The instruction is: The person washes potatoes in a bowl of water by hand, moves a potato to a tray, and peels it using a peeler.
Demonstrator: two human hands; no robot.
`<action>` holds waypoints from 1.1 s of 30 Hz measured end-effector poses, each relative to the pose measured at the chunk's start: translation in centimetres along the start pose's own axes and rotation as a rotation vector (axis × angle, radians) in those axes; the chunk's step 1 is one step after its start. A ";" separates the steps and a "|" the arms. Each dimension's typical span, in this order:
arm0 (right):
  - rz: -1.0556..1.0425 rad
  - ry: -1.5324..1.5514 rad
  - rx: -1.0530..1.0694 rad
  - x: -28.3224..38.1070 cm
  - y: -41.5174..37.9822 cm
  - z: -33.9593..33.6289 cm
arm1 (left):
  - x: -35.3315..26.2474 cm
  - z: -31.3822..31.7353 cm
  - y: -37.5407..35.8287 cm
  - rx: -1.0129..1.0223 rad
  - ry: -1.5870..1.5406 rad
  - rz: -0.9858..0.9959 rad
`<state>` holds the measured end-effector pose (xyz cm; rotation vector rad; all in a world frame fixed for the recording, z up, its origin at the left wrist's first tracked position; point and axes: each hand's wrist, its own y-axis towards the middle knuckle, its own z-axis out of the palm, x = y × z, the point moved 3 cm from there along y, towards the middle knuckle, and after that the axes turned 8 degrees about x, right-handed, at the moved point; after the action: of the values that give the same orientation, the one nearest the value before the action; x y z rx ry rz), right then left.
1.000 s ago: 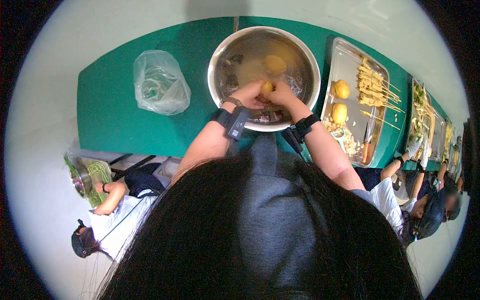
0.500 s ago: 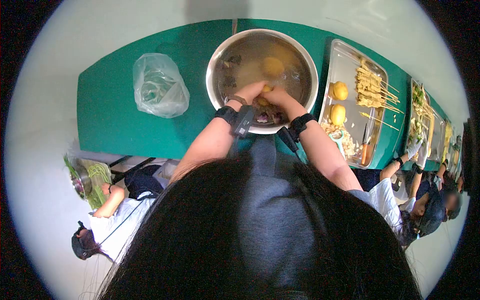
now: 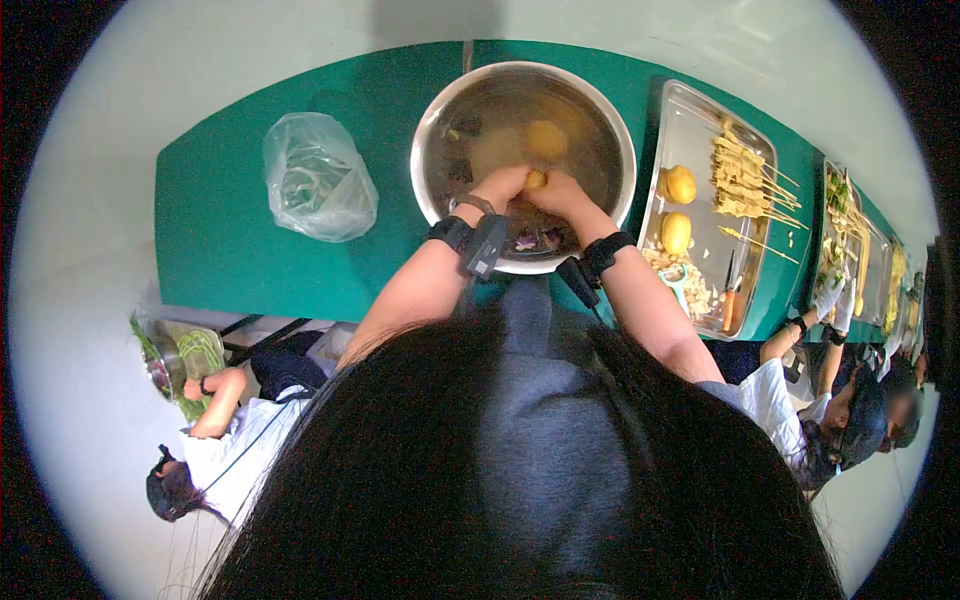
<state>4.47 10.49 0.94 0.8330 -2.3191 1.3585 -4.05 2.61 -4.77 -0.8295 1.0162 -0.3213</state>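
A large metal basin (image 3: 424,190) of cloudy water holds a yellow potato (image 3: 545,139) under the surface and dark purplish scraps (image 3: 528,240) near its front. Over the basin's near half, my left hand (image 3: 503,186) and my right hand (image 3: 562,193) meet with fingers closed around a small yellow potato (image 3: 536,180). Only a bit of it shows between them; the fingers cover the rest. Both wrists wear black straps with small devices.
Left of the basin lies a clear plastic bag (image 3: 320,178). A metal tray (image 3: 690,100) on the right carries two peeled potatoes (image 3: 677,232), skewers (image 3: 740,175), peelings, a peeler (image 3: 680,285) and a knife (image 3: 731,300). Co-workers handle vegetables at both sides.
My hands have shifted slightly around the potato, which now shows more between them. At lower left, a co-worker's hand has moved left over the green vegetables.
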 end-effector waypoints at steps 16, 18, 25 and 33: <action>-0.062 0.021 -0.034 0.3 -1.8 0.3 | -1.7 1.5 -3.1 -0.040 0.037 -0.014; -0.060 0.019 -0.053 0.6 -1.9 -0.2 | -2.1 1.7 -3.5 -0.017 -0.011 0.022; -0.054 0.014 -0.017 0.6 -2.2 -0.4 | -1.4 1.6 -5.0 0.055 -0.109 -0.047; -0.100 -0.115 -0.204 0.6 -2.4 -0.2 | 0.1 1.9 -3.0 0.045 -0.163 -0.044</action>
<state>5.49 9.57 2.98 0.9700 -2.4164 1.0377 -1.94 1.41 -2.12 -0.8249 0.8367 -0.3074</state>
